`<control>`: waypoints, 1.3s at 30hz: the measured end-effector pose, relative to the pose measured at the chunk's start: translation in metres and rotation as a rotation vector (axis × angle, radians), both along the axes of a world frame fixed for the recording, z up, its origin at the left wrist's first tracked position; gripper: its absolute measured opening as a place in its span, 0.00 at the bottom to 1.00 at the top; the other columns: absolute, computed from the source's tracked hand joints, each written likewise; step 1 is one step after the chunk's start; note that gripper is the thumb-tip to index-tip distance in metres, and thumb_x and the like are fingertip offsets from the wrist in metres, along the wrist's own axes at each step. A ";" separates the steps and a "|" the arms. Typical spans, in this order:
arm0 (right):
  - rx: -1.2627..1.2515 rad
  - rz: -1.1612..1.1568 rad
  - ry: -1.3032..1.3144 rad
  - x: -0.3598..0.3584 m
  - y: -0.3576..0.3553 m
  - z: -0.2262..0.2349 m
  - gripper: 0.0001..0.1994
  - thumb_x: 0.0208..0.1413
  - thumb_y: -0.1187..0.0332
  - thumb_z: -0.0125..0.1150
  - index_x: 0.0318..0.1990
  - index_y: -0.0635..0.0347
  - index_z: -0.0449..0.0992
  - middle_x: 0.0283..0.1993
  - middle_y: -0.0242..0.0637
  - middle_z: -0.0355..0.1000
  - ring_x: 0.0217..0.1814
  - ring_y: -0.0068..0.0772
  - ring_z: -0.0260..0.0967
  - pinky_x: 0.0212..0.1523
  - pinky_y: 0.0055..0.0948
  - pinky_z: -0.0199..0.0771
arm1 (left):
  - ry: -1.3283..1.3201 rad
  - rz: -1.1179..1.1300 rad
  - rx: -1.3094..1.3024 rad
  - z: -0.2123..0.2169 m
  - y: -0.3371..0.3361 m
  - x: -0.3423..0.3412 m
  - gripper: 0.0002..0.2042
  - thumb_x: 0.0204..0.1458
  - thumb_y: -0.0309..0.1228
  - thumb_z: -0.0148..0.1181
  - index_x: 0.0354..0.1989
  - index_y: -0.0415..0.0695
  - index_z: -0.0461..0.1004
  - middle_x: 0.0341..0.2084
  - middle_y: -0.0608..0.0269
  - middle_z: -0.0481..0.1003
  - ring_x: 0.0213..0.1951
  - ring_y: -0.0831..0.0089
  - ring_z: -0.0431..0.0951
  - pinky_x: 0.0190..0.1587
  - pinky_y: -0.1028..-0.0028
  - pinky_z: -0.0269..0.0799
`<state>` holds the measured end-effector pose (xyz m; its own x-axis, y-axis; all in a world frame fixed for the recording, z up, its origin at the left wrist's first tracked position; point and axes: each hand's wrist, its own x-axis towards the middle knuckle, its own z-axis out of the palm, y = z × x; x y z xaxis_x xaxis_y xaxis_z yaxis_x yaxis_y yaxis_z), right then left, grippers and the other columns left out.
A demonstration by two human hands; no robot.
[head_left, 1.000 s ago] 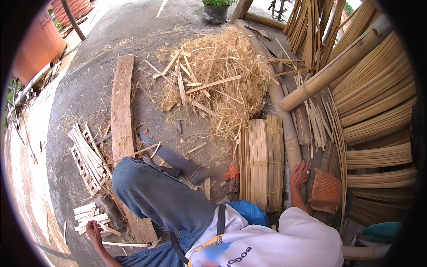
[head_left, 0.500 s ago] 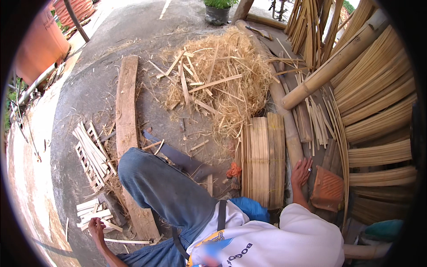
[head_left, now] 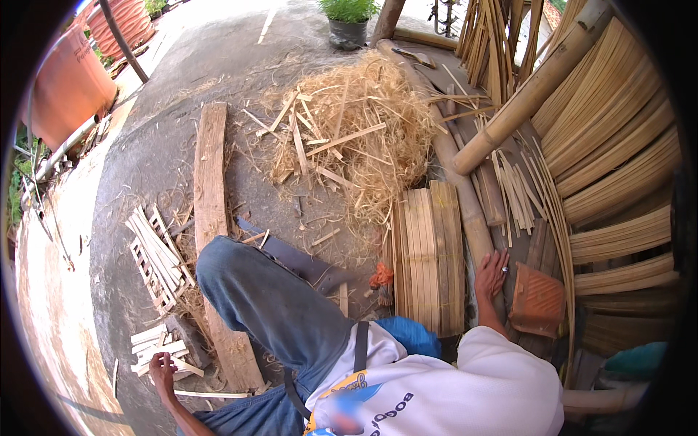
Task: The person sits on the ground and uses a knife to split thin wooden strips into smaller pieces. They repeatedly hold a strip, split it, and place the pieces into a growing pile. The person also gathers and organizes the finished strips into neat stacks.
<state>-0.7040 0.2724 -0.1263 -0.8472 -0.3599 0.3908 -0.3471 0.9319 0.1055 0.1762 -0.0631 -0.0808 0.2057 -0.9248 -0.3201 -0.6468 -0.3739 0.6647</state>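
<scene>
My left hand (head_left: 163,369) is low at the left, over the edge of a pile of short pale wood strips (head_left: 154,347). Its fingers are loosely bent and apart, and nothing shows in them. At the right, my right hand (head_left: 492,274) lies flat with its fingers stretched out, a ring on one of them. It rests by a long bamboo pole (head_left: 476,231), beside an orange ridged piece (head_left: 536,299). Left of that hand stands a tied bundle of flat wood slats (head_left: 425,261).
A long plank (head_left: 211,171) lies left of my bent knee. Close to it are a saw-like blade (head_left: 298,263) and a stack of thin strips (head_left: 156,251). Ahead is a heap of shavings (head_left: 363,123). Bamboo strips (head_left: 618,152) line the right side. A potted plant (head_left: 347,33) stands far off.
The view has shifted slightly. My left hand stays by the short strips and my right hand stays flat by the pole; nothing was picked up or let go.
</scene>
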 end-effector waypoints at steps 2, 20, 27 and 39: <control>-0.017 0.008 0.028 -0.004 0.005 -0.005 0.23 0.70 0.55 0.41 0.62 0.62 0.68 0.75 0.46 0.54 0.78 0.48 0.48 0.70 0.47 0.59 | 0.001 -0.001 0.021 -0.007 -0.001 0.007 0.14 0.62 0.36 0.60 0.49 0.39 0.75 0.33 0.57 0.74 0.23 0.72 0.77 0.26 0.74 0.75; -0.008 0.020 0.103 -0.007 0.005 -0.009 0.22 0.70 0.54 0.44 0.60 0.60 0.72 0.73 0.43 0.58 0.76 0.47 0.54 0.66 0.47 0.65 | -0.139 0.011 -0.088 0.010 0.018 0.004 0.12 0.62 0.28 0.51 0.51 0.41 0.76 0.31 0.62 0.68 0.21 0.75 0.73 0.27 0.72 0.71; 0.009 0.009 0.067 -0.001 0.003 -0.002 0.23 0.71 0.55 0.42 0.60 0.62 0.71 0.73 0.45 0.59 0.75 0.49 0.55 0.68 0.45 0.64 | -0.157 0.115 -0.108 0.016 0.058 0.014 0.14 0.59 0.25 0.54 0.53 0.43 0.75 0.30 0.66 0.64 0.20 0.78 0.69 0.22 0.76 0.68; 0.017 0.144 0.031 -0.018 -0.001 -0.008 0.26 0.67 0.56 0.50 0.63 0.68 0.65 0.72 0.50 0.58 0.77 0.51 0.49 0.72 0.46 0.56 | -0.089 0.109 0.020 0.004 0.100 0.029 0.15 0.58 0.22 0.49 0.51 0.45 0.78 0.24 0.67 0.67 0.21 0.78 0.75 0.26 0.75 0.72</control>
